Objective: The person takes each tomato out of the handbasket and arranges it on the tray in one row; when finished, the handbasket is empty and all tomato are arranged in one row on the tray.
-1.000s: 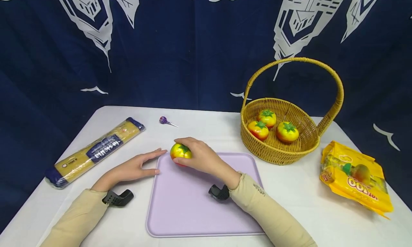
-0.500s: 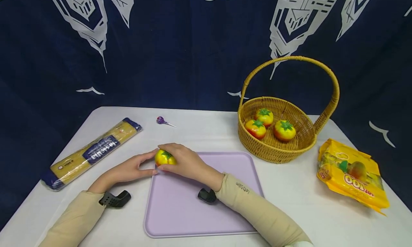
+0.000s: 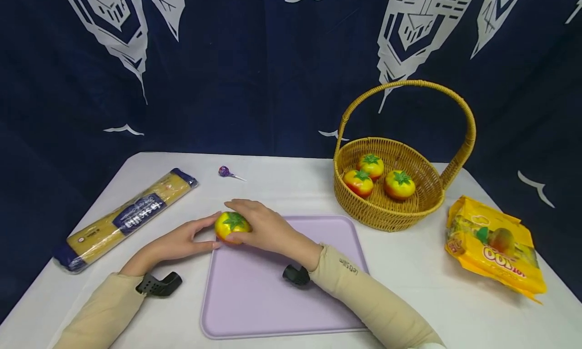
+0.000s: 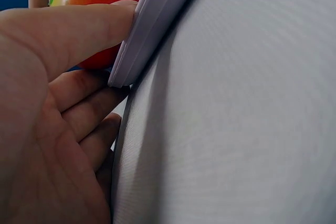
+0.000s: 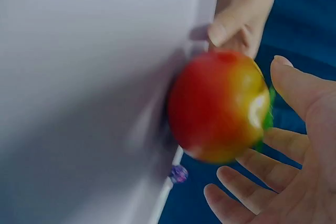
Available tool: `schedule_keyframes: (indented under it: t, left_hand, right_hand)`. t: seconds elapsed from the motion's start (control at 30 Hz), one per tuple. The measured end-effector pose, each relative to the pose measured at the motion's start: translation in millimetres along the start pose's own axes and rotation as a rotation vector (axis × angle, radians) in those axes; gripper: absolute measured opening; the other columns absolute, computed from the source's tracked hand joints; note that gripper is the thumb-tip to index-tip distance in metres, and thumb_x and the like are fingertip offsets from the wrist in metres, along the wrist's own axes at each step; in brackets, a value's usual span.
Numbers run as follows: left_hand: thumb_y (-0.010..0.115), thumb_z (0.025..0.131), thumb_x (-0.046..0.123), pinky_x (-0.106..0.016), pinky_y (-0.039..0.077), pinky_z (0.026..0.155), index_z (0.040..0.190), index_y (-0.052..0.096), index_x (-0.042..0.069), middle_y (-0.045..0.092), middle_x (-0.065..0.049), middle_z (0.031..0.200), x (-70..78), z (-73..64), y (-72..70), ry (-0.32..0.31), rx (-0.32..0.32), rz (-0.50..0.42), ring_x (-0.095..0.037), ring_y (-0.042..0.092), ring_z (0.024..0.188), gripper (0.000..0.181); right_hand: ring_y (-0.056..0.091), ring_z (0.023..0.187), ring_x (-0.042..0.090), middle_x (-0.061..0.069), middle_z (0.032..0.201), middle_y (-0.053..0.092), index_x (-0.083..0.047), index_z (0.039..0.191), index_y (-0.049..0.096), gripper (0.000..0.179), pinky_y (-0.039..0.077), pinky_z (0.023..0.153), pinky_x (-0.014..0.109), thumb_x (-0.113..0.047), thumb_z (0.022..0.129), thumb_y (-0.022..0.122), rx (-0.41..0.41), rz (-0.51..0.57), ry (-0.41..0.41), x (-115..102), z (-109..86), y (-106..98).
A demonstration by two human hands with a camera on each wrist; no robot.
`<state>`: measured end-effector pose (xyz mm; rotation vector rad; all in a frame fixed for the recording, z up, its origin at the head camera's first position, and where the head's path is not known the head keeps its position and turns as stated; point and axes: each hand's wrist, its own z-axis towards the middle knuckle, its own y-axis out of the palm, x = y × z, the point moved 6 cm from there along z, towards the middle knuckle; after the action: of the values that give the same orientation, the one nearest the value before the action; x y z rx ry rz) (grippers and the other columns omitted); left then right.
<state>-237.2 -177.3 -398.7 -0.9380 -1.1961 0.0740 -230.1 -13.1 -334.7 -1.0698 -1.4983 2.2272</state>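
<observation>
A red-and-yellow toy tomato (image 3: 226, 228) with a green leafy top sits at the far left corner of the lilac tray (image 3: 282, 298). My right hand (image 3: 273, 233) reaches over it; in the right wrist view the thumb (image 5: 299, 85) stands off the tomato, with the loosely bent fingers close beside its leafy side. My left hand (image 3: 175, 244) lies at the tray's left edge, thumb and fingers spread. Its thumb (image 4: 79, 30) meets the tray rim in the left wrist view, fingertips at the rim's outer side, near the tomato's red underside.
A wicker basket (image 3: 386, 220) with a tall handle holds several similar tomatoes at the back right. In front of it lies a yellow snack bag (image 3: 495, 248). A spaghetti pack (image 3: 132, 217) lies on the left, and a purple lollipop (image 3: 224, 171) behind the tray.
The right hand has carried the tomato leftward to the tray corner beside the left hand. Since half a second ago, more of the tomato shows between the right thumb and fingers.
</observation>
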Motion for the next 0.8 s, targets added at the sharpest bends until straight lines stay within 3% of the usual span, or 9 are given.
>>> schedule_keyframes:
  t: [0.23, 0.53, 0.8]
  left_hand:
    - [0.067, 0.088, 0.027, -0.057, 0.021, 0.105, 0.142, 0.032, -0.006, 0.032, -0.025, 0.143, 0.7, -4.4, -2.0, 0.000, 0.010, 0.008, -0.041, 0.026, 0.132, 0.072]
    - [0.068, 0.087, 0.030, -0.054, 0.021, 0.106, 0.141, 0.032, -0.007, 0.030, -0.024, 0.145, -0.3, -5.6, -0.3, -0.022, 0.012, 0.012, -0.040, 0.025, 0.133, 0.074]
    - [0.067, 0.087, 0.030, -0.053, 0.020, 0.107, 0.142, 0.032, -0.006, 0.029, -0.023, 0.146, 2.5, -2.4, 0.6, -0.020, 0.007, -0.002, -0.040, 0.023, 0.133, 0.075]
  right_hand:
    - [0.036, 0.130, 0.020, 0.002, 0.143, 0.041, -0.016, 0.141, 0.044, 0.065, 0.036, 0.102, 0.042, -0.038, 0.085, 0.068, 0.065, -0.022, 0.027, 9, -8.2, -32]
    - [0.038, 0.128, 0.023, 0.009, 0.140, 0.044, -0.010, 0.138, 0.045, 0.061, 0.032, 0.105, 0.041, -0.033, 0.087, 0.068, 0.279, -0.041, 0.037, 46, -45.3, -101]
    - [0.041, 0.124, 0.030, 0.009, 0.140, 0.043, -0.012, 0.140, 0.043, 0.060, 0.035, 0.100, 0.050, -0.030, 0.089, 0.066, 0.398, -0.018, 0.210, 99, -91.1, -151]
